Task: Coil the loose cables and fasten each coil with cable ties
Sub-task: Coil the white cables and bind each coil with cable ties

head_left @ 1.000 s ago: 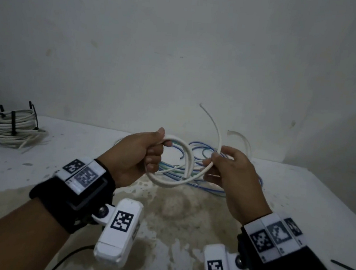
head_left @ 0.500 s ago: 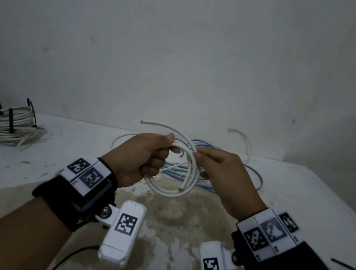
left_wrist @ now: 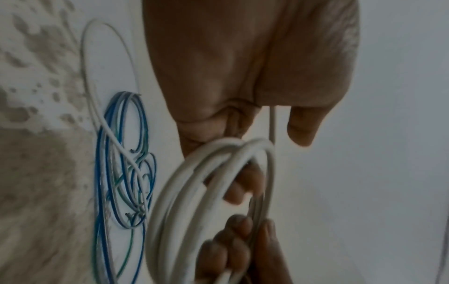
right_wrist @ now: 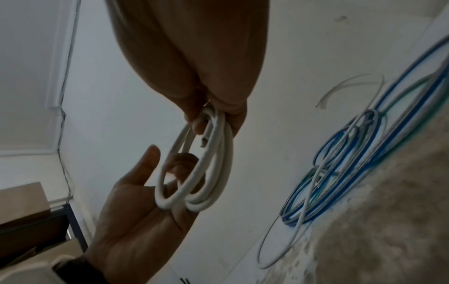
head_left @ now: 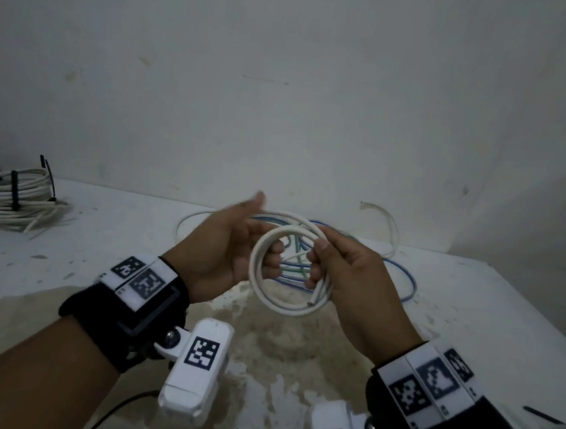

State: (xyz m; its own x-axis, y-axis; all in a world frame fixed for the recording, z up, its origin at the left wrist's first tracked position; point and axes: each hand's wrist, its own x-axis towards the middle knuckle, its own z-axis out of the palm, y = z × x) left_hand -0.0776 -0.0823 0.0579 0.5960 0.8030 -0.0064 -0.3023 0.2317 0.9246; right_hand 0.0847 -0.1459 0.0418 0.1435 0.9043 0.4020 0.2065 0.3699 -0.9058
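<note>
A small coil of white cable (head_left: 281,307) hangs above the table between both hands. My right hand (head_left: 355,279) pinches the coil's right side, thumb on top, with the cut end sticking out below its fingers. My left hand (head_left: 221,249) lies with its palm against the coil's left side, thumb lifted straight and clear. Its fingers are loosely bent through the loop. In the right wrist view the coil (right_wrist: 194,205) rests on the open left palm (right_wrist: 136,201). The left wrist view shows the coil (left_wrist: 184,192) and the right hand's fingertips (left_wrist: 230,253).
Loose blue, green and thin white cables (head_left: 411,285) lie tangled on the white table (head_left: 55,276) behind the hands. A white coil bound with black ties (head_left: 11,204) sits at the far left. Black cable ties (head_left: 551,419) lie at the right edge. A wall stands close behind.
The free end has been wound into the coil. My left thumb has lifted off and that hand has spread, while the right hand now pinches the coil's right side.
</note>
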